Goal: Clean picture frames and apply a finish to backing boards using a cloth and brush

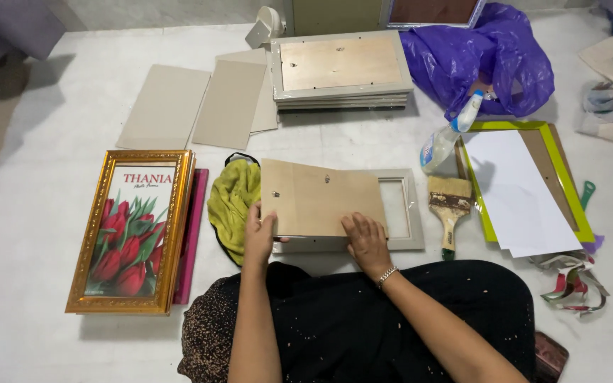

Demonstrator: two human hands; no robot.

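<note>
A tan wooden backing board (317, 195) lies shifted to the left over a grey picture frame (409, 213) on the white floor cover. My left hand (258, 234) grips the board's left edge near its lower corner. My right hand (367, 237) presses flat on the board's lower right part, a bracelet on its wrist. The frame's glass shows uncovered at the right.
A yellow-green cloth (232, 202) lies left of the board. A gold frame with a red tulip picture (133, 230) tops a stack at left. A paintbrush (450, 206), spray bottle (448, 138), green frame with white paper (526, 188), stacked grey frames (342, 71), cardboard sheets (200, 106) and purple bag (484, 57) surround.
</note>
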